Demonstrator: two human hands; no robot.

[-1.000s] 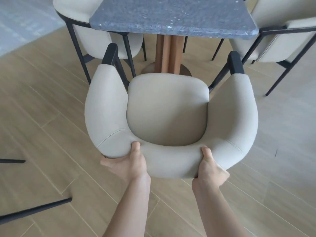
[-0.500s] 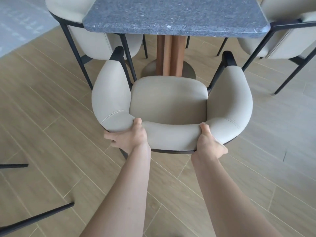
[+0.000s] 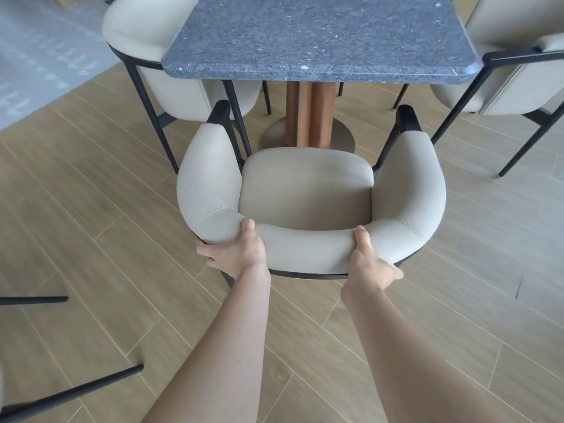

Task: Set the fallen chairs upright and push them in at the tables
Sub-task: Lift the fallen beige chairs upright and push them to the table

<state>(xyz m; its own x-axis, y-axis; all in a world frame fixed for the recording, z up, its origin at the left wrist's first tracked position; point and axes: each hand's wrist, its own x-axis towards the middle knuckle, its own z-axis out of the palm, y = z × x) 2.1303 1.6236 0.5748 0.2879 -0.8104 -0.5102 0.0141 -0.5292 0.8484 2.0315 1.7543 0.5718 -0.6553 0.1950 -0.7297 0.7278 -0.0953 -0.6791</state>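
A beige upholstered chair [image 3: 308, 184] with a curved backrest and black metal frame stands upright in front of me, facing a table with a dark speckled stone top [image 3: 317, 38]. Its armrest tips sit just short of the table's near edge. My left hand [image 3: 235, 250] grips the left part of the backrest, thumb over the top. On the right part of the backrest my right hand [image 3: 367, 259] holds on the same way. The table stands on a wooden column [image 3: 309, 114] with a round metal foot.
Two matching beige chairs stand at the table, one at the left [image 3: 152, 44] and one at the right [image 3: 512, 71]. Black metal legs [image 3: 70, 392] of another chair reach in low at the left edge, lying over the wooden plank floor [image 3: 473, 254]. A grey floor area [image 3: 39, 56] lies at far left.
The chair has slid away from me toward the table, with both hands still on its backrest. My arms are stretched out further than before.
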